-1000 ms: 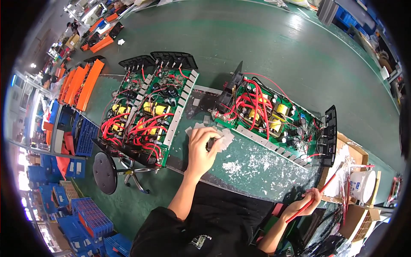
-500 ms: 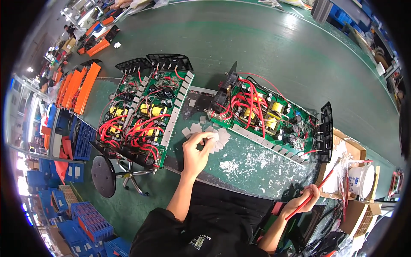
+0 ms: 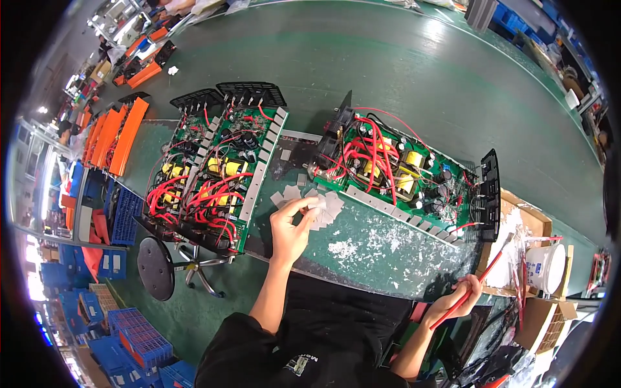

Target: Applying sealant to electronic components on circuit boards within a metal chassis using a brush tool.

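My left hand (image 3: 290, 227) is over a loose pile of thin grey square pads (image 3: 331, 208) on the green bench, with thumb and forefinger pinched on one grey pad (image 3: 318, 203). My right hand (image 3: 458, 299), at the bench's near right edge, has its fingers wrapped round a long, thin red stick (image 3: 477, 282) with a greyish far end. Beyond the pile lies a circuit board unit (image 3: 394, 168) with red wires, yellow coils and black end plates; pale pads line its near edge. Two similar board units (image 3: 223, 174) stand side by side to the left.
At the right, a cardboard tray (image 3: 548, 227) smeared with white paste sits by a white bucket (image 3: 544, 268). White smears (image 3: 346, 249) mark the bench. Orange housings (image 3: 126, 139) stand far left, above blue crates (image 3: 139, 336) and a round black stool (image 3: 156, 268).
The whole view has shifted slightly. My left hand stays at the pad pile with its fingers still pinched, and my right hand keeps its hold on the red stick.
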The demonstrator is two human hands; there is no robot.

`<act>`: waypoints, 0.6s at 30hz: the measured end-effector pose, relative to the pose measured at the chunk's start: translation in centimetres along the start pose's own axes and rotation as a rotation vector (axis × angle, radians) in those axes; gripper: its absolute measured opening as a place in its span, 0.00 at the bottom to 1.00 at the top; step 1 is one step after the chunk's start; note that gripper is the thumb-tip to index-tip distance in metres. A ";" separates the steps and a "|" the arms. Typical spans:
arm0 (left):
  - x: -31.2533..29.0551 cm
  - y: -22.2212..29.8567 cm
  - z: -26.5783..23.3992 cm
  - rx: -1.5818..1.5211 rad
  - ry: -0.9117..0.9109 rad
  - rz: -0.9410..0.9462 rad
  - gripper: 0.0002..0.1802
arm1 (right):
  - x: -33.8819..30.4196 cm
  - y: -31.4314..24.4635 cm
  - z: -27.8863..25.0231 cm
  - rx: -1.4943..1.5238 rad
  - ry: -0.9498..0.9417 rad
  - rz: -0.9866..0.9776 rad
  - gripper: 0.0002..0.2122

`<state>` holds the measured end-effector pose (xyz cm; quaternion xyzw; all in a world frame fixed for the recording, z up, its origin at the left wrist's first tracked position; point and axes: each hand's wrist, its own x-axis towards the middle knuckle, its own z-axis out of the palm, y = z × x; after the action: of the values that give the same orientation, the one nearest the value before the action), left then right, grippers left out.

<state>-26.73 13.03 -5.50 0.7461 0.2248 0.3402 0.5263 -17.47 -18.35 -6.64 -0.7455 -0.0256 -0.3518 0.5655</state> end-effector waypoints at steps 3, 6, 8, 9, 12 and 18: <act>-0.1 0.1 0.0 0.007 -0.011 0.006 0.11 | 0.0 0.3 -0.2 -0.001 -0.003 0.007 0.07; -0.1 0.3 0.0 0.001 -0.007 -0.007 0.09 | 0.0 0.2 -0.2 -0.007 -0.015 -0.006 0.07; -0.1 0.3 0.1 0.002 -0.005 0.009 0.09 | 0.0 0.2 -0.2 -0.012 -0.010 0.010 0.07; -0.1 0.3 0.1 -0.004 -0.002 0.008 0.08 | 0.0 0.1 -0.2 -0.012 -0.009 0.011 0.07; -0.1 -0.1 0.0 -0.025 -0.004 0.010 0.06 | 0.0 -0.2 -0.2 -0.020 -0.020 0.014 0.07; -0.2 0.1 0.2 -0.111 0.020 -0.072 0.06 | 0.0 -0.3 -0.2 -0.020 -0.020 0.032 0.06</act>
<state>-26.76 12.73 -5.52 0.7038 0.2376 0.3404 0.5765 -17.67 -18.38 -6.35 -0.7550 -0.0158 -0.3357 0.5631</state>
